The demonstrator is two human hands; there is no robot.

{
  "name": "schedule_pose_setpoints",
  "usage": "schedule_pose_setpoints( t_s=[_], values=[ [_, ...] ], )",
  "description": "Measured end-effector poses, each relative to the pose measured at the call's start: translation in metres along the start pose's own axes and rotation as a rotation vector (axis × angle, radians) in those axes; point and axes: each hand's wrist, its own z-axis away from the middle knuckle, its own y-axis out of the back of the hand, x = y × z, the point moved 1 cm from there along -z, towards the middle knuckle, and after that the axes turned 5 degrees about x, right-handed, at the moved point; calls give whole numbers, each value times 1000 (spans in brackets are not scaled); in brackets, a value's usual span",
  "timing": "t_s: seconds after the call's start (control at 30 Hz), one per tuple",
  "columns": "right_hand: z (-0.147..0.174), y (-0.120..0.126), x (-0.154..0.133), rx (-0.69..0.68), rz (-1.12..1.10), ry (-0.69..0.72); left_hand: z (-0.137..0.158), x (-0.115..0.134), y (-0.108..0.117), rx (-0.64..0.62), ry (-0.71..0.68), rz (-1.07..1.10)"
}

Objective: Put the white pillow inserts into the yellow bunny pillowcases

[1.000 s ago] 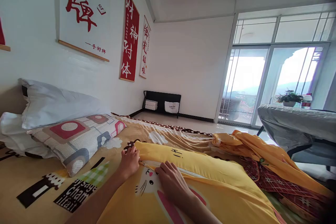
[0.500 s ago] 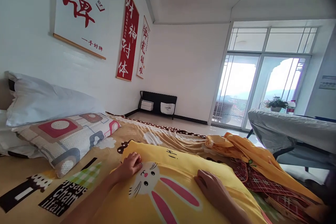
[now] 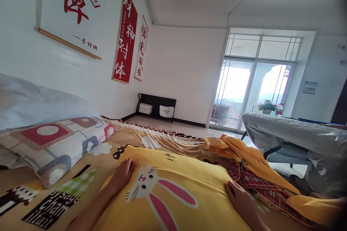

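A yellow pillow (image 3: 200,173) printed with a white rabbit and the word "Hi" lies on the patterned bed sheet (image 3: 114,173) right before me. At its left edge is my left hand (image 3: 125,170), the fingers bent and pressed together against the cover. My right hand (image 3: 238,193) is at the opposite edge, with its fingers curled onto the fabric. Both hands touch the pillow from its two sides. The undersides of the fingers are hidden, and the pillow's near end runs out of the picture.
A patterned pillow (image 3: 65,140) and a white pillow (image 3: 43,101) lie to the left. Bunched orange cloth (image 3: 238,148) and a red checked cloth (image 3: 257,177) lie on the right. Beyond them stand a covered table (image 3: 282,126) and a chair (image 3: 287,151).
My hands have moved apart, from the top of the yellow pillow out to its left and right edges. The view has swung a little to the right.
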Motion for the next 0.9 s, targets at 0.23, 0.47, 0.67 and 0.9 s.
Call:
schedule_pose_setpoints(
  t_s=[0.23,0.47,0.67,0.9],
  values=[
    [-102,60,-101,136,9,140,-42,114,59,147,-161,-72],
    [-108,13,-186,72,88,157,-53,187,11,230,-363,-116],
    [-14,-80,-170,-212,98,140,-24,132,-74,-133,-269,-136],
    [-36,-32,-84,-270,192,-21,-28,63,-24,-16,-21,-254]
  ],
)
